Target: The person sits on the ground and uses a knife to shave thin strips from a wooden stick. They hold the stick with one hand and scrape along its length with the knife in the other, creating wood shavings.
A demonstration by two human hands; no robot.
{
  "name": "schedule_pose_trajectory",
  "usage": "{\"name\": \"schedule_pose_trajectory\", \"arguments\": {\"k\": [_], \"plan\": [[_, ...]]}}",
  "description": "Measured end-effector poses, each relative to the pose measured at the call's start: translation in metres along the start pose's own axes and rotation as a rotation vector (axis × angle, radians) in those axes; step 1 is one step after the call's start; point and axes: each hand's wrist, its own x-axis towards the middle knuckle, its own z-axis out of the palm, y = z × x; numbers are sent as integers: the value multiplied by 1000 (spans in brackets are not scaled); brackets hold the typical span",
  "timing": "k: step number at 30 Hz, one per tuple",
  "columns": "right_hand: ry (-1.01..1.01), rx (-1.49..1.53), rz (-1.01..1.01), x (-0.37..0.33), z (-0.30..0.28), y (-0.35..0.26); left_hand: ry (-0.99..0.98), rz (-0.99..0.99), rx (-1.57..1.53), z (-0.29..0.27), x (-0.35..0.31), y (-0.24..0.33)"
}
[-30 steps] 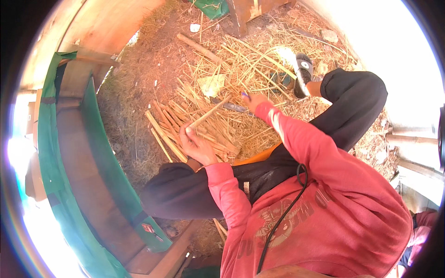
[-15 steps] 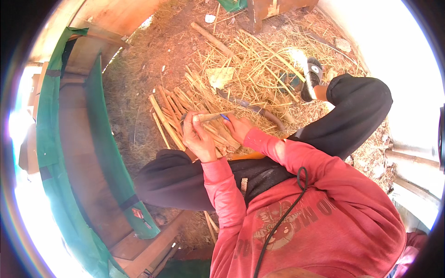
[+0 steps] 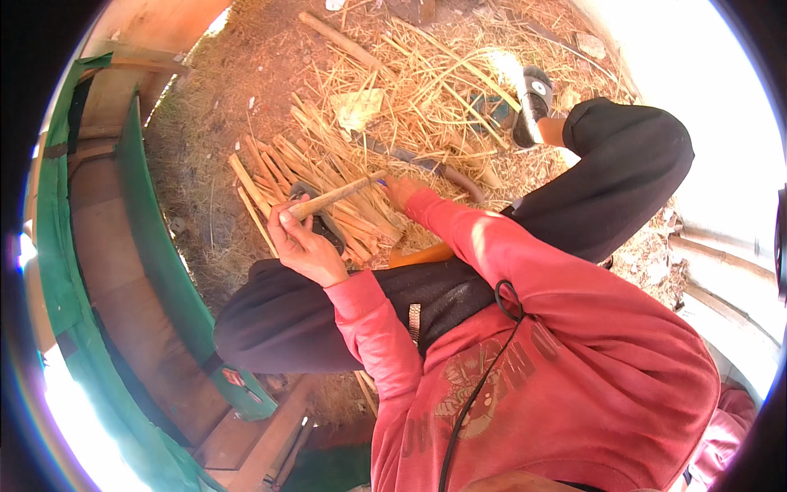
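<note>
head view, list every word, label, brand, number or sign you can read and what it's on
Red sweatshirt: large letters around a figure, not copied out here.
Green sheet: small red-and-white label, too small to read.
Black footwear: pale round mark, too small to read.

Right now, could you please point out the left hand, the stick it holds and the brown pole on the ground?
Left hand [image 3: 307, 251]: head view, its middle.
Stick [image 3: 338, 195]: head view, mid-length.
Brown pole [image 3: 345, 43]: head view, mid-length.

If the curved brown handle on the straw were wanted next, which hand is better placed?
Probably the right hand: it is nearer the curved brown handle, though seemingly gripping a blue object. The left hand is farther, holding a stick.
</note>
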Motion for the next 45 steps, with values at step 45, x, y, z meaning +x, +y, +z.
{"name": "schedule_pose_trajectory", "arguments": {"k": [45], "plan": [[262, 354, -312, -95, -87, -65, -89, 199, 97, 10, -4, -10]]}}
